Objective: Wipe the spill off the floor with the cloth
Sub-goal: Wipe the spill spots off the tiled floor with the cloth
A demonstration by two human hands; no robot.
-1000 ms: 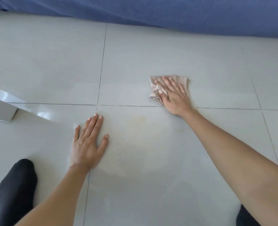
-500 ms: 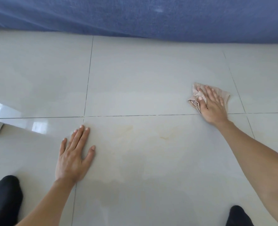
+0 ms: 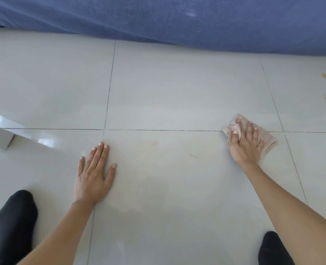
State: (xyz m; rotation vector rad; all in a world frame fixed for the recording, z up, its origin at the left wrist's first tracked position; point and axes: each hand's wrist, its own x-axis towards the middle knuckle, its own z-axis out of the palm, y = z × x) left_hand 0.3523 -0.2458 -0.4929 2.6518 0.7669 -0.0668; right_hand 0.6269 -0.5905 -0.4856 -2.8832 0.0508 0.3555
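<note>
Floor [image 3: 177, 88]: yellowish spill [image 3: 158, 169] between the hands, still smeared. Right hand [image 3: 244, 144], fingers spread flat pressing the cloth [image 3: 267, 142], has swept rightward off the stain; needs a return pass. Left hand [image 3: 93, 176] splayed, bracing, unmoved. Small drips [image 3: 325, 75] beyond right hand untouched.

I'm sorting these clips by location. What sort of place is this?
Probably a room in a home: glossy pale tiled floor, blue fabric draped to the floor like a bedspread or sofa cover, and a person in black socks.
</note>
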